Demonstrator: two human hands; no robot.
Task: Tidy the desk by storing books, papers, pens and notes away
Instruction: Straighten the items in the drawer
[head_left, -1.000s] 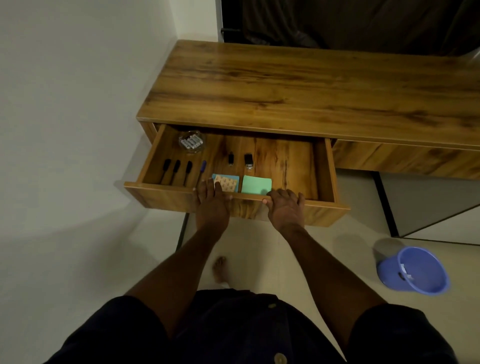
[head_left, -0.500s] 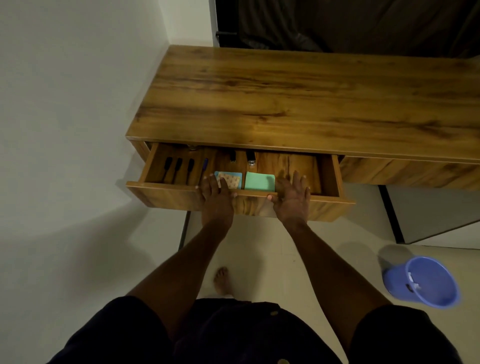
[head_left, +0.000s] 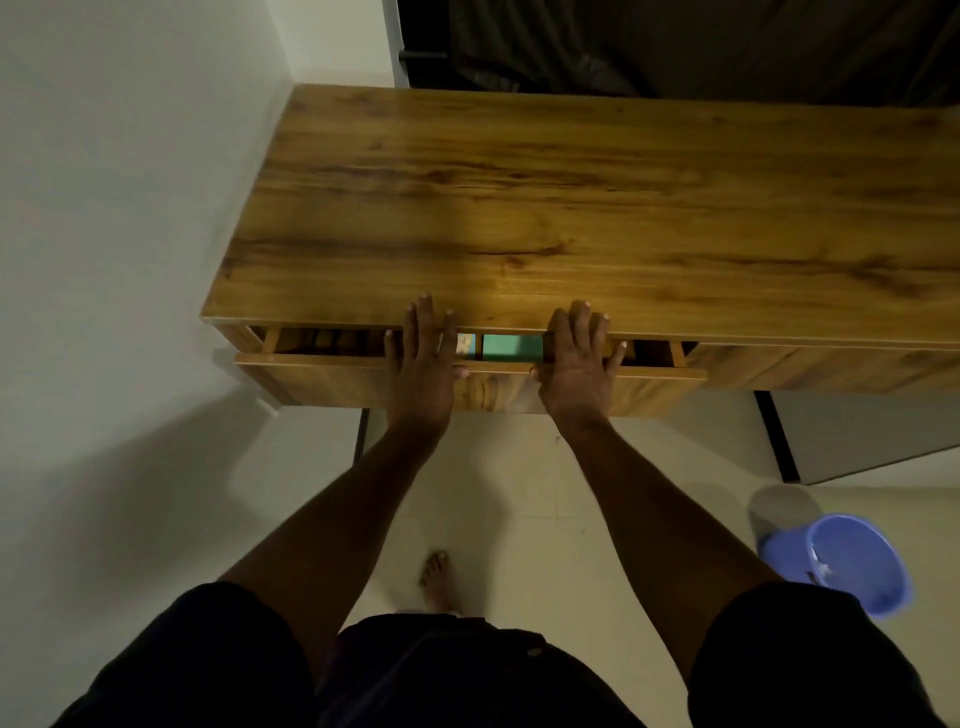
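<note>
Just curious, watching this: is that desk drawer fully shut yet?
Not quite: the drawer stands slightly open; a narrow gap shows a green notepad inside.

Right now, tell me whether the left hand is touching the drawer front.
Touching. The head view shows the left hand lying flat across the top edge of the drawer front, with the thumb against that edge and no gap visible.

Head view: one wide-angle camera worn on the person's head, high over the bench (head_left: 571, 208).
Facing: forward and steeply down, toward the bench's left end by the wall (head_left: 130, 208).
Nearness: close; both arms run from the bottom edge up to the left hand (head_left: 423, 358) and right hand (head_left: 576, 358) on the drawer (head_left: 322, 375) front.
Coverage: bench top above, floor (head_left: 519, 493) and blue bucket (head_left: 852, 564) below, dark clothing (head_left: 467, 675) along the bottom.
</note>
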